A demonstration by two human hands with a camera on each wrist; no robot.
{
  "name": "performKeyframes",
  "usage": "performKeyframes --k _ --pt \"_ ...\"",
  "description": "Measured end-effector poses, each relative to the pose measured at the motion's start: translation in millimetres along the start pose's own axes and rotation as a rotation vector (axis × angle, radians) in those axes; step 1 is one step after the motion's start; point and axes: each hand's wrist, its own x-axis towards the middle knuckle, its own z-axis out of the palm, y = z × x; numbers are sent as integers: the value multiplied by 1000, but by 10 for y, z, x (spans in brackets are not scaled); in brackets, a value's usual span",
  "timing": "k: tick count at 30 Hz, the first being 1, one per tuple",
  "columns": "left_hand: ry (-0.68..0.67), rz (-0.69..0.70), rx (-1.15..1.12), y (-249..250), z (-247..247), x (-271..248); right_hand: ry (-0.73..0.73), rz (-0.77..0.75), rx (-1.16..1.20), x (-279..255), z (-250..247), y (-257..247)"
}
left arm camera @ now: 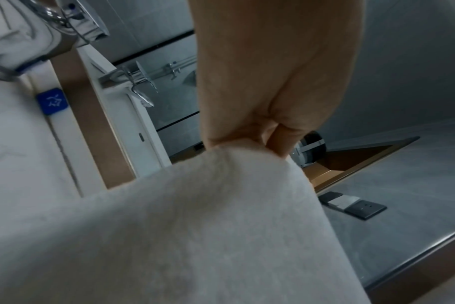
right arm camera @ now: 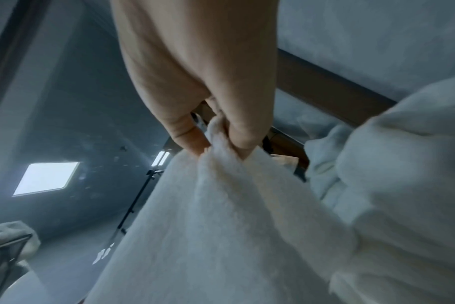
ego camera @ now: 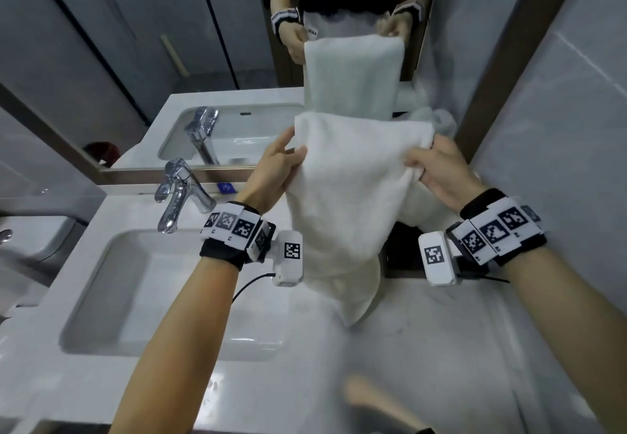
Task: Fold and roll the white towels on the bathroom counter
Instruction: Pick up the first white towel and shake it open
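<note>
A white towel [ego camera: 349, 189] hangs in the air above the counter, held up by its top edge and doubled over. My left hand [ego camera: 276, 165] pinches its upper left corner, and in the left wrist view the thumb and fingers [left arm camera: 249, 142] close on the cloth [left arm camera: 195, 226]. My right hand [ego camera: 437, 172] grips the upper right corner, where bunched cloth [right arm camera: 221, 195] runs between thumb and fingers [right arm camera: 237, 139]. The towel's lower end touches the white counter [ego camera: 441, 349]. More white towels [ego camera: 431, 118] lie heaped at the back right, also seen as a pile [right arm camera: 403, 174] beside my right hand.
A sink basin [ego camera: 163, 298] with a chrome tap [ego camera: 176, 193] sits left of the towel. The mirror [ego camera: 169, 43] behind the counter reflects me and the towel. A dark recess [ego camera: 403, 254] lies behind the towel, and a grey wall [ego camera: 559, 128] rises to the right.
</note>
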Motion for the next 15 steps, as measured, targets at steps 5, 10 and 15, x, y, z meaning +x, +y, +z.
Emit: performKeyframes --k 5,10,15 --pt "54 -20 -5 -261 -43 77 77 106 104 -1 -119 203" --pt "19 -69 -19 -494 -53 121 -123 156 -27 -52 -49 471" --pt "35 -152 -19 -698 -235 185 81 151 -112 57 -78 572"
